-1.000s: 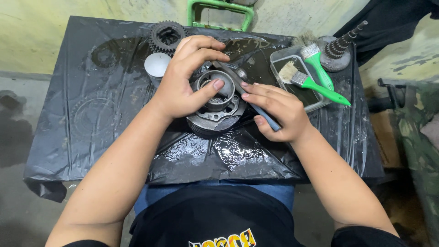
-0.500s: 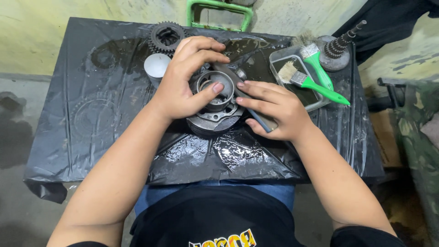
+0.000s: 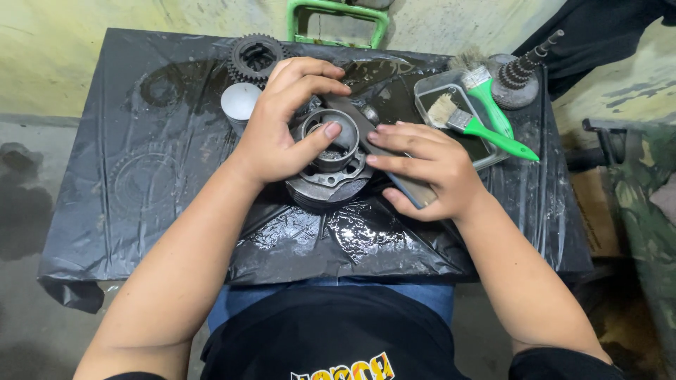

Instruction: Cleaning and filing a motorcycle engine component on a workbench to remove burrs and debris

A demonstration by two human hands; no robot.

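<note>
The left hand (image 3: 282,127) grips the round metal clutch part (image 3: 331,176), which lies at the middle of the bench (image 3: 141,141). The right hand (image 3: 429,169) holds a flat grey tool (image 3: 394,169) against it. Two green-handled brushes (image 3: 493,119) rest in a tray (image 3: 429,88) near the far right corner.

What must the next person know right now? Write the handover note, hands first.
Left hand: gripping the round metal hub assembly, thumb on its inner ring.
Right hand: holds a flat grey tool laid across the hub.
The hub sits on the wet black plastic sheet.
Behind it: gear, silver cap, tray with two green brushes, geared shaft.
Done: parts laid out.
Left: hub still being worked.
</note>
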